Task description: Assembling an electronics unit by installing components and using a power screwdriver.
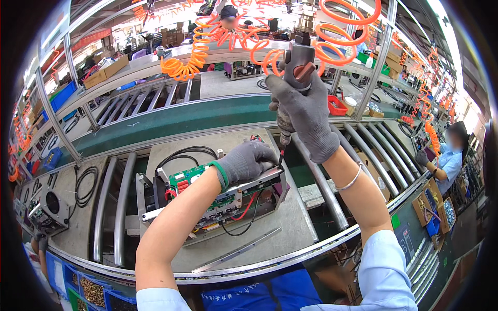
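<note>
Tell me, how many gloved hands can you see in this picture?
3. The person's left hand rests on the open metal unit, their right hand grips the hanging power screwdriver, and a co-worker's gloved hand shows at far right. Others may be hidden.

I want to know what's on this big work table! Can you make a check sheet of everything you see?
Surface: grey pallet board lying on metal roller rails, beside a green conveyor belt.
Job's things: open metal chassis with a green circuit board; hanging pneumatic screwdriver, its bit down at the chassis's top edge.
Clutter: loose metal strip on the board; bins of small parts in front.
Grips: left hand, gloved, rests on the chassis; right hand, gloved, wraps the screwdriver.
Cables: black and red wires in the chassis; orange coiled air hoses overhead.
Surroundings: another fan unit to the left; a co-worker to the right.
</note>
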Tool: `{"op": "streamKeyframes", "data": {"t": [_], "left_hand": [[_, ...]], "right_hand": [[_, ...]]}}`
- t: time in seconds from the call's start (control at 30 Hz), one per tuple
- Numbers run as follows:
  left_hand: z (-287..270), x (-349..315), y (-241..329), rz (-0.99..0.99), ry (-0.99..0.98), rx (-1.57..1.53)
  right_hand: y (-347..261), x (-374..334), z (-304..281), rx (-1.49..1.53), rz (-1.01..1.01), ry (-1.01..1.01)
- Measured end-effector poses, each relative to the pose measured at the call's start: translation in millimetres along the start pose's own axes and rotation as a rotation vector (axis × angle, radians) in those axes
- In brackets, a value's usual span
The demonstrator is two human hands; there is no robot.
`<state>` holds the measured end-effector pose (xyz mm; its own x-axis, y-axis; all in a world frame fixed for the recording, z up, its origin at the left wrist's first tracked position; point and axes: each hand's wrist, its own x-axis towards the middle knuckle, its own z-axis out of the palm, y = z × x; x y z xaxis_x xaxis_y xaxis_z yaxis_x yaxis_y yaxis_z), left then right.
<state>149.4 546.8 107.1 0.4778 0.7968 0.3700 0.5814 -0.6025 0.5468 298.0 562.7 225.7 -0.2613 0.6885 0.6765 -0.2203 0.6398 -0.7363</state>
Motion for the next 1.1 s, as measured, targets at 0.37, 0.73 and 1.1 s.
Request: {"op": "streamKeyframes", "data": {"t": [0.37,0.73,1.1], "left_hand": [[-5,-2,9,-0.028,-0.009,0.034],[1,-15,122,-0.071,0.467,-0.809],[98,-212,137,-0.326,0.235,0.364]], "right_hand": [[1,8,-10,0.261,0.108,-0.070],[-38,-27,-13,0.563,0.044,-0.318],[11,-230,40,0.636,0.853,-0.918]]}}
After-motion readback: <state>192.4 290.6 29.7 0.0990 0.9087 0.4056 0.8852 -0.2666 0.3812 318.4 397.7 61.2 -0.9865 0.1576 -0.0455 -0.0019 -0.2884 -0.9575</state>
